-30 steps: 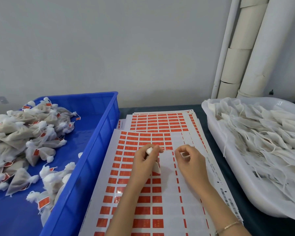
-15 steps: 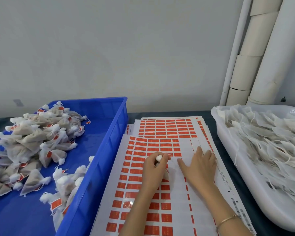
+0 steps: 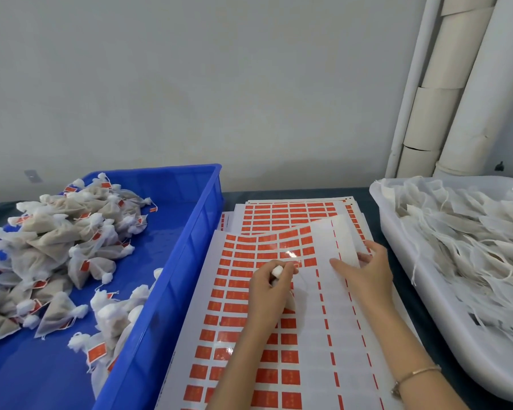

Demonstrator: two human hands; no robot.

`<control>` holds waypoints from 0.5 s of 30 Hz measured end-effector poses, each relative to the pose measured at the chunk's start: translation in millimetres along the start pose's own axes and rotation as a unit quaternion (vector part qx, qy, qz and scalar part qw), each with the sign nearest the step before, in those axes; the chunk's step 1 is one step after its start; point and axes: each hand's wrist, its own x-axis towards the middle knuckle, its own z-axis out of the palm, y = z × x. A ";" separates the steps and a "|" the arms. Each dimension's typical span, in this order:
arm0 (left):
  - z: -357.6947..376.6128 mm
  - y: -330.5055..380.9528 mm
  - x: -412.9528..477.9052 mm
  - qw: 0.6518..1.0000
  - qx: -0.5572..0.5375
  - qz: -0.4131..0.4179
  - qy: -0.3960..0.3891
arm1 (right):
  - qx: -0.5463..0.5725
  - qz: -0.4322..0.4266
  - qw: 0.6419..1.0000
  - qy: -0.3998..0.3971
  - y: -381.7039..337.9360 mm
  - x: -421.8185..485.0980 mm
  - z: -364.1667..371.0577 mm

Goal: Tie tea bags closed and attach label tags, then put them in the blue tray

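Bracelet (image 3: 418, 372) sitting on right wrist, nearest me. Left hand (image 3: 268, 292) curling round tea bag (image 3: 277, 272), white gathered top poking out above fingers, over top label sheet (image 3: 219, 291). Right hand (image 3: 366, 272) pinching that sheet's raised right edge, far corner curling up. Blue tray (image 3: 172, 276) lying left, holding tagged bags (image 3: 57, 250). White tub (image 3: 403, 276) lying right, holding flat white bags (image 3: 471, 247). More sheets (image 3: 290, 214) lying behind.

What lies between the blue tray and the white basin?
Head view: stacked label sheets, with the left hand and right hand upon the top sheet.
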 end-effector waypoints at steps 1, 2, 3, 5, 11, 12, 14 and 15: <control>0.2 0.3 -0.5 1.000 0.002 0.000 0.006 | 0.002 0.026 0.999 -0.020 -0.6 0.7 -3.8; 0.0 0.6 0.2 1.000 0.008 0.000 0.015 | 0.004 0.038 0.998 -0.046 -0.5 1.7 -7.0; -0.4 2.5 1.5 1.000 0.014 -0.001 0.026 | 0.011 0.041 0.996 -0.076 0.2 3.3 -10.5; -2.8 10.8 8.5 0.999 0.026 -0.005 0.047 | 0.017 0.041 0.989 -0.140 -0.3 4.5 -17.6; -0.7 42.3 32.1 0.994 0.101 0.036 0.013 | 0.040 0.060 0.971 -0.230 -5.3 3.8 -28.5; 1.8 42.5 34.1 0.991 0.127 0.042 0.004 | 0.045 0.061 0.968 -0.238 -6.5 2.8 -29.4; 6.8 37.8 36.1 0.984 0.169 0.050 -0.012 | 0.063 0.064 0.959 -0.268 -9.6 0.8 -31.6; 8.9 33.8 36.0 0.981 0.183 0.053 -0.021 | 0.074 0.067 0.953 -0.284 -10.9 0.6 -32.4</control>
